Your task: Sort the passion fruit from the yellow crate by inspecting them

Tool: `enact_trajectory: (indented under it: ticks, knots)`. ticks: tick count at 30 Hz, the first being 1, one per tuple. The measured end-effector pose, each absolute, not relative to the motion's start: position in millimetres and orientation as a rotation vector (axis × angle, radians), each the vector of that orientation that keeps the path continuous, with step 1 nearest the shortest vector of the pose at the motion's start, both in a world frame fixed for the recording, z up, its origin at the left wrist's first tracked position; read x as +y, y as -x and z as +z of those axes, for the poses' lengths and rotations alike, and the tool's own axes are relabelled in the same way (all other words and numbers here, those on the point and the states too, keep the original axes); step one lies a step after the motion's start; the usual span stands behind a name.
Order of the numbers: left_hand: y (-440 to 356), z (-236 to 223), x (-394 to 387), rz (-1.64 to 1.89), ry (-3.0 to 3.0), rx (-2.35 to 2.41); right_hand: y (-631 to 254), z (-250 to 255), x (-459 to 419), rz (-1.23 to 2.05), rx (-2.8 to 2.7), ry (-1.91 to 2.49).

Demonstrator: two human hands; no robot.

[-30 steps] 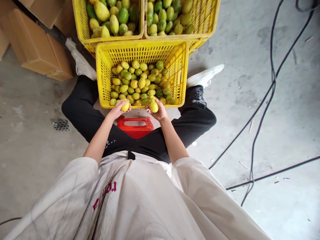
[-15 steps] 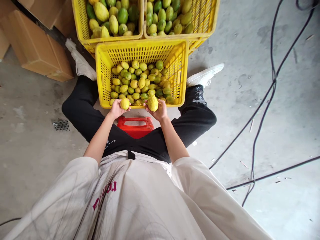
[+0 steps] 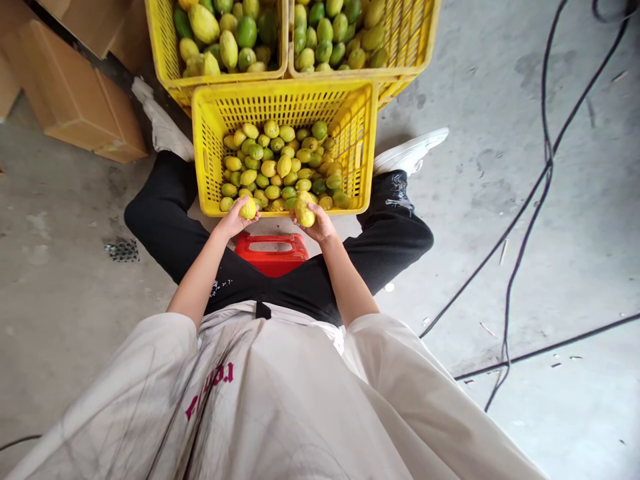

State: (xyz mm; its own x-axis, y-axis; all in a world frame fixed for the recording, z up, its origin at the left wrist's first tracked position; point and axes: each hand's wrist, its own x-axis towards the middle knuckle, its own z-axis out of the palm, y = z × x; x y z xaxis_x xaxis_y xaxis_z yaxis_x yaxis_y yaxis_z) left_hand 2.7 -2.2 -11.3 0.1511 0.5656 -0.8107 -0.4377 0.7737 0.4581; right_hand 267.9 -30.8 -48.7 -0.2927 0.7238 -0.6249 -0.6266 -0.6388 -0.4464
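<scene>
Between my knees stands a yellow plastic crate holding many yellow and green lemons. At its near rim, my left hand is closed around a yellow lemon. My right hand grips a larger, knobbly yellow lemon, its fingers and thumb wrapped about the sides. The two hands are a short way apart, both over the crate's near edge. Parts of the fingers are hidden behind the fruit.
Two more yellow crates, a left one and a right one, hold similar fruit behind. A red plastic stool shows beneath me. Cardboard boxes stand at far left. Black cables cross the concrete floor at right.
Both lemons turn in the fingers: they face up more half a second ago and are tilted differently now. My hands stay in nearly the same place, and the crates have not moved.
</scene>
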Motion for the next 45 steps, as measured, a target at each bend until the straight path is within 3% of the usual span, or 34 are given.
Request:
enact_trajectory:
  ticks: [7, 28, 45]
  knots:
    - [-2.8, -10.2, -5.3, 0.688, -0.303, 1.169, -262.0, -43.0, -29.9, 1.958, -0.252, 1.058]
    - [-4.6, -7.0, -5.4, 0.759, -0.214, 1.185, -268.0, -45.5, -27.8, 1.996, 0.027, 0.99]
    - [-0.4, -6.3, -0.5, 0.732, -0.123, 1.165, -259.4, -37.7, -25.2, 1.975, -0.131, 1.098]
